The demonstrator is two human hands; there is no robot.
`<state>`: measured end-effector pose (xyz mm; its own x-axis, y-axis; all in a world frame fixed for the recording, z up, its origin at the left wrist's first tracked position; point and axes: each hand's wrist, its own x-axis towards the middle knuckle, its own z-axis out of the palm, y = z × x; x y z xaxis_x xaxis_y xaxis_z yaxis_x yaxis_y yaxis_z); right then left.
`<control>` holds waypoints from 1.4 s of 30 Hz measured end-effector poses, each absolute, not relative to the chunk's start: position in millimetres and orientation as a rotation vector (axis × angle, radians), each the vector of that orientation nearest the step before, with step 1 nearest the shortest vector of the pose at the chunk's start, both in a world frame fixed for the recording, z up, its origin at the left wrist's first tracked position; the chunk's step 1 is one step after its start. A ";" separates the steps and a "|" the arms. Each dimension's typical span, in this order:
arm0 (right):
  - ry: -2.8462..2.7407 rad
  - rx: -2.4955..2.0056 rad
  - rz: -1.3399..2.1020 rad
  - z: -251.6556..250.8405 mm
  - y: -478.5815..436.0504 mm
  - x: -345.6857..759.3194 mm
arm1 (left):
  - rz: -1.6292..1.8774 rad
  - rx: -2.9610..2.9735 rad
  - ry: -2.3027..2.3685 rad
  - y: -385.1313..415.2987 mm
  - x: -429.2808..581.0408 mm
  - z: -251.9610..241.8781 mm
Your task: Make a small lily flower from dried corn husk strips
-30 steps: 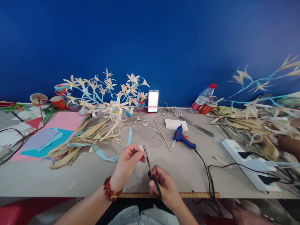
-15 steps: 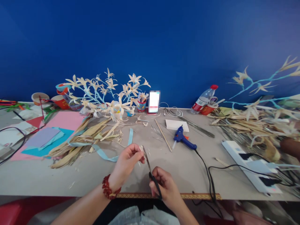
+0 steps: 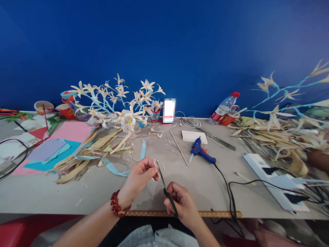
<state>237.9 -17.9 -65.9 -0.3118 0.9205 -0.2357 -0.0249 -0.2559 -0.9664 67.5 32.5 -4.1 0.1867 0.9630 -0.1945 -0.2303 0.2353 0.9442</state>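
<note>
Black-handled scissors (image 3: 169, 199) are in my right hand (image 3: 181, 202), fingers wrapped round the handles. Their blades point up and to the left, close together, beside the fingertips of my left hand (image 3: 142, 173). That hand is closed in a pinch on a small pale piece (image 3: 155, 160), mostly hidden by the fingers; it looks like a bit of dried husk, but I cannot tell for sure. Both hands are above the front middle of the grey table (image 3: 102, 202). A light blue ribbon (image 3: 113, 168) lies just left of the left hand.
A blue glue gun (image 3: 199, 151) lies right of centre, its cord running to a white power strip (image 3: 272, 185). Dried husks (image 3: 89, 154) and coloured paper (image 3: 46, 151) lie left. Husk flowers (image 3: 123, 92), a phone (image 3: 169, 111) and a bottle (image 3: 223, 109) stand behind. Another person's hand (image 3: 318, 163) is at far right.
Both hands stay almost in place. My left wrist has shifted slightly left, and the scissor tips sit a touch nearer the pinched piece.
</note>
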 end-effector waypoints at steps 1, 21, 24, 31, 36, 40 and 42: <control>-1.263 -1.191 1.650 -65.8 -17.9 238.0 | 1.041 0.941 1.005 32.5 67.3 -4.2; -1.265 -1.119 1.722 -61.0 -15.1 243.1 | 0.886 0.949 0.900 33.5 61.4 -3.6; -1.243 -1.127 1.737 -61.7 -15.6 243.2 | 0.874 0.960 0.894 33.7 59.6 -3.4; -1.257 -1.114 1.720 -62.8 -15.2 242.1 | 0.864 0.956 0.871 34.8 58.3 -3.8; -1.242 -1.151 1.736 -67.9 -16.5 245.4 | 0.852 0.978 0.853 33.6 55.8 -3.3; -1.207 -1.171 1.591 -58.2 -7.3 247.4 | 0.798 1.050 0.849 34.4 53.6 -2.9; -1.181 -1.108 1.503 -47.5 2.4 245.6 | 0.735 1.109 0.856 36.0 53.8 -4.9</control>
